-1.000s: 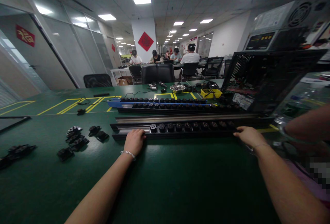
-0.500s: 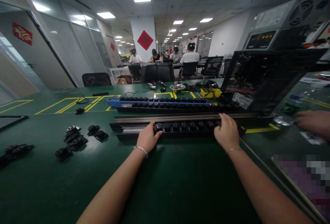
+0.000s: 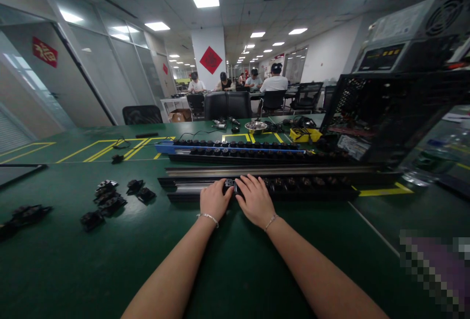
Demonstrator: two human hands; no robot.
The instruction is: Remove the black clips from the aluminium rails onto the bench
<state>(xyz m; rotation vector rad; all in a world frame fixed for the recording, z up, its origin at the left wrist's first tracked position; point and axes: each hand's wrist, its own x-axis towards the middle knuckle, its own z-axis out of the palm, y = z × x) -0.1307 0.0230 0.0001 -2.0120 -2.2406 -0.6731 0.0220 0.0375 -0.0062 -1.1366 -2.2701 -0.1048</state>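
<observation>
A long black rail [image 3: 183, 190] with a silvery channel lies across the table, carrying a row of round-faced black modules that look like power sockets [image 3: 292, 182]. At the left end of that row, my left hand [image 3: 215, 200] is closed with thumb and fingers about one black socket module [image 3: 230, 183]. Close beside it, my right hand [image 3: 256, 201] rests on the rail with fingers stretched forward over the modules. Its palm hides part of the row. A second, bare-looking rail [image 3: 205, 171] runs parallel just behind.
Loose black modules [image 3: 110, 202] lie in a pile on the left. Further back are a blue-edged filled rail [image 3: 165, 148], a metal bowl [image 3: 256, 126] and a yellow tray [image 3: 305, 134]. An open computer case [image 3: 396, 113] and a water bottle [image 3: 435, 157] stand at right. Several people sit beyond.
My right hand has moved left along the rail, from the row's right part to beside my left hand. Another person's hand at the right edge has left view. The view has shifted slightly.
</observation>
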